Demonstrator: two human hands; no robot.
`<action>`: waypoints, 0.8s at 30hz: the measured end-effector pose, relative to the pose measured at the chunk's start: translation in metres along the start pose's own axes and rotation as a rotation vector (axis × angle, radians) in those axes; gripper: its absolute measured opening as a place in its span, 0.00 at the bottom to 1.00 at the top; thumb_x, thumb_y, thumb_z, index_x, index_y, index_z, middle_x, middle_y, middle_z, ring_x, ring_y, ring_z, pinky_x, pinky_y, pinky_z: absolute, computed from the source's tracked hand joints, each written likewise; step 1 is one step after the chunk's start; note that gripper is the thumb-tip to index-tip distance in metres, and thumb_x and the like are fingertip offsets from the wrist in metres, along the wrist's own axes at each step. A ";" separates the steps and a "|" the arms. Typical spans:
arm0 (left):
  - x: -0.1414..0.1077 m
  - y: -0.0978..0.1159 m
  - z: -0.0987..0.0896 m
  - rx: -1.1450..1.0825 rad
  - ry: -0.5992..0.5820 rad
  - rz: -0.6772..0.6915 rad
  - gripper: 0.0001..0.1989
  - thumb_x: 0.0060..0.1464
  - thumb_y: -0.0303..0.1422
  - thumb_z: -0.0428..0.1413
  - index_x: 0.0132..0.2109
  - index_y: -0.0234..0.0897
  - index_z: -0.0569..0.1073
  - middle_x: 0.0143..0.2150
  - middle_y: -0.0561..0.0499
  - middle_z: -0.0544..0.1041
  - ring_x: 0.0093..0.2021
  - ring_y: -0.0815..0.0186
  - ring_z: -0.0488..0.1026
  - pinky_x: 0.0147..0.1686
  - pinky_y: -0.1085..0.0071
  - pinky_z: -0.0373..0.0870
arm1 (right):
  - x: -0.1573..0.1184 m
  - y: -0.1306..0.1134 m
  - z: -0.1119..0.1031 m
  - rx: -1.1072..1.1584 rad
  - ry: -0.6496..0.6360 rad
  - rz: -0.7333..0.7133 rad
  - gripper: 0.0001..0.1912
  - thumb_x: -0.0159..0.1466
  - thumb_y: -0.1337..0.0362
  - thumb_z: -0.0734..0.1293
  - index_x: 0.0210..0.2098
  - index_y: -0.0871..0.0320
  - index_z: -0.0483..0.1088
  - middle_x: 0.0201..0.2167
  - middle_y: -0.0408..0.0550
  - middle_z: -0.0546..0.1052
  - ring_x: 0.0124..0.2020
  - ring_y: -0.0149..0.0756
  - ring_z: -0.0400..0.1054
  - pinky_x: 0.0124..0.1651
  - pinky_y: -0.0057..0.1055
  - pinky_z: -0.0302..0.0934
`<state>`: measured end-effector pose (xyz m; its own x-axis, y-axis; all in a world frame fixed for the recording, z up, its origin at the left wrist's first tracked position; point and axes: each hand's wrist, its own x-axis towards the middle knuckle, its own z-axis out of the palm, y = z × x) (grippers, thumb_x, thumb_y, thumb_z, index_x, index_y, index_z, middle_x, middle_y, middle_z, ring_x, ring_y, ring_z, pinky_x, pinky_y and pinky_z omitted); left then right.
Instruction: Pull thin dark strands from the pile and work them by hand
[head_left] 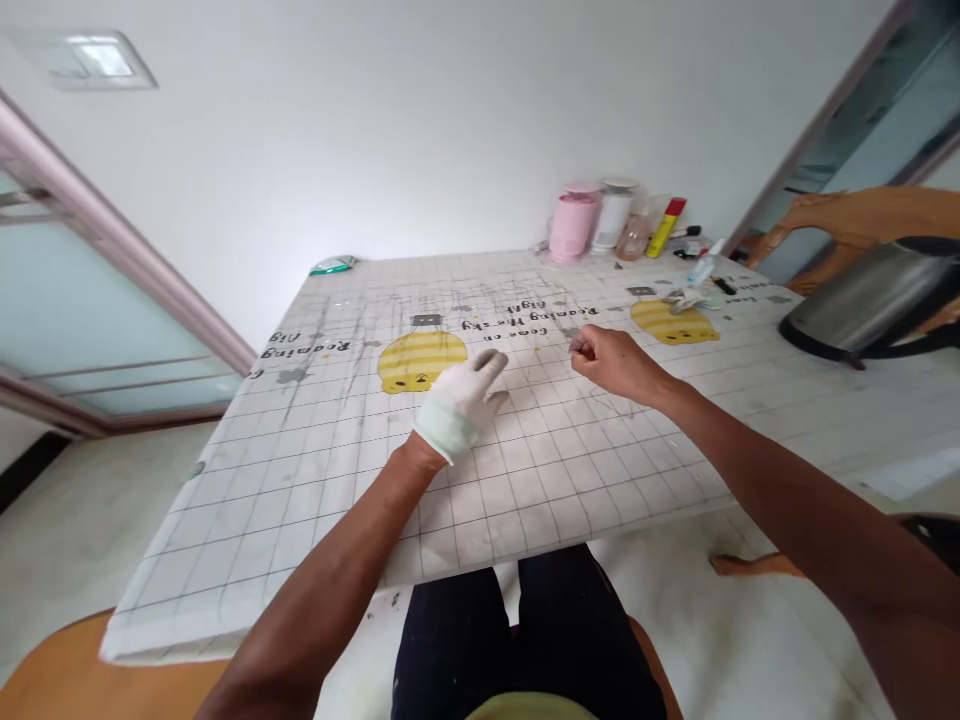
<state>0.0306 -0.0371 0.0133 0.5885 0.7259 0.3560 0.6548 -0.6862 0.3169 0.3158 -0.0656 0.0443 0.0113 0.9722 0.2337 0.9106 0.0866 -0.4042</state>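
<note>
My left hand wears a white knit glove with a pale green cuff and greyish fingertips. Its fingers are stretched and apart over the middle of the table, close to a printed yellow striped bear balloon; nothing shows between them. To the right, my bare right hand is curled into a loose fist above the tablecloth, with no object showing in it. A gap separates the two hands. Under both lies a white gridded tablecloth with printed lettering. Slight blur softens the gloved fingers.
A steel kettle stands at the right. Along the wall are a pink canister, a white canister and a yellow tube with a red cap. A green packet lies at the back left corner. Wooden chairs flank the table.
</note>
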 end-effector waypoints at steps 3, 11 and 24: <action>0.002 0.004 -0.005 0.125 -0.112 0.068 0.25 0.63 0.31 0.63 0.66 0.44 0.74 0.75 0.41 0.68 0.55 0.50 0.80 0.50 0.58 0.76 | 0.004 -0.022 0.012 0.172 -0.101 0.034 0.01 0.65 0.64 0.68 0.36 0.53 0.73 0.31 0.46 0.83 0.32 0.39 0.75 0.35 0.35 0.64; 0.003 -0.005 -0.001 -0.110 -0.111 -0.083 0.09 0.66 0.33 0.57 0.45 0.46 0.84 0.55 0.47 0.84 0.48 0.54 0.82 0.46 0.61 0.74 | 0.018 -0.032 0.031 0.718 -0.334 0.129 0.10 0.64 0.58 0.75 0.31 0.54 0.74 0.28 0.47 0.80 0.29 0.39 0.75 0.39 0.40 0.73; 0.001 -0.021 -0.010 -0.907 0.084 -0.582 0.11 0.66 0.35 0.58 0.44 0.39 0.85 0.36 0.50 0.84 0.34 0.68 0.78 0.39 0.71 0.78 | 0.017 -0.068 0.061 0.981 -0.278 -0.124 0.24 0.66 0.38 0.74 0.42 0.52 0.80 0.44 0.52 0.85 0.48 0.47 0.80 0.59 0.47 0.73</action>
<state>0.0127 -0.0226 0.0157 0.2436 0.9698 -0.0116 0.2080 -0.0405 0.9773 0.2295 -0.0421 0.0220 -0.2696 0.9496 0.1600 0.1590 0.2078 -0.9652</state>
